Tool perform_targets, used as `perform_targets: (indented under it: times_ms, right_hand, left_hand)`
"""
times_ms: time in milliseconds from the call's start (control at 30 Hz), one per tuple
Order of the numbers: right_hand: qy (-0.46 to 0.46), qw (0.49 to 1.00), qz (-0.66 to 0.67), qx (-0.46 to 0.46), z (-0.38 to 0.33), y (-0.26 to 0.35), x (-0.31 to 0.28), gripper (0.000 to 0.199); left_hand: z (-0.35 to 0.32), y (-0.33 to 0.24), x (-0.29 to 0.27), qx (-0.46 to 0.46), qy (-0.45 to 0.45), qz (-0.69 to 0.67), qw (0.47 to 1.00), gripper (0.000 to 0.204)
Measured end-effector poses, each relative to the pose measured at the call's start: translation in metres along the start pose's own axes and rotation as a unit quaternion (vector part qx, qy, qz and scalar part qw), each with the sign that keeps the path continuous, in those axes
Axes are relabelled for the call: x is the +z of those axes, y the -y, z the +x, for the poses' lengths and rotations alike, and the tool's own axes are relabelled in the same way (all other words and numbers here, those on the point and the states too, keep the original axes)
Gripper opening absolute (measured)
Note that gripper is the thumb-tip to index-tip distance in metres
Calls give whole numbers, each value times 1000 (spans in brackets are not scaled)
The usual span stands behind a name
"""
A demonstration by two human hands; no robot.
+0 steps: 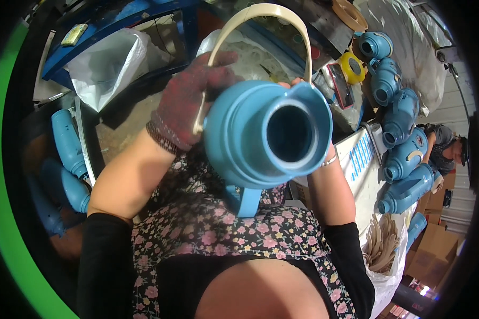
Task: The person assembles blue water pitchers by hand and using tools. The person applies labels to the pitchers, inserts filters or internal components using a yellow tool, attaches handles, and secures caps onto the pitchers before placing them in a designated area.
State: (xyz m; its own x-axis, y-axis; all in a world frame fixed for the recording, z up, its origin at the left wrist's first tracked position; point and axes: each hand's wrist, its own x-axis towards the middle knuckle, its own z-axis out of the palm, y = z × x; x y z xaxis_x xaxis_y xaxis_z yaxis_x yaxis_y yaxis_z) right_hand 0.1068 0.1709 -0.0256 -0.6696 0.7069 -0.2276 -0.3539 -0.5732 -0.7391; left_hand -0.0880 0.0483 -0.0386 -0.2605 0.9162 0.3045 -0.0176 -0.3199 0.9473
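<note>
Hands first: my gloved left hand [183,103] is wrapped around the cream handle [261,21] of the blue flask shell [266,135], held up near the camera. My right hand [303,85] sits behind it; I can't tell its grip.

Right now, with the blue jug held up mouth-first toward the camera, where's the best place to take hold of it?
Probably the blue side handle, taken from below. The blue jug lies tipped with its open mouth toward the camera, and that handle hangs free underneath. The left hand already occupies the cream carry handle at its left end, and the right hand is mostly hidden behind the body.
</note>
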Motion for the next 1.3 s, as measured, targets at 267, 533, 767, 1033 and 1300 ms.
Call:
perform_targets:
  times_ms: [267,533,767,1033,1300]
  right_hand:
    - [-39,950,-235,-201,-16,9,-2,26]
    - [134,782,-459,-401,-77,19,20,97]
    - [135,822,-321,-450,-92,23,6,78]
    - [117,761,-358,-528,-112,47,0,71]
    - [80,699,-423,-571,-147,66,-42,83]
  left_hand:
    - [13,-22,18,-147,-69,-120,979,39]
    - [23,-14,24,2,-9,135,991,31]
    - [21,-67,69,133,16,191,972,42]
    - [19,-94,117,246,34,26,968,53]
    - [91,-8,93,114,149,391,901,49]
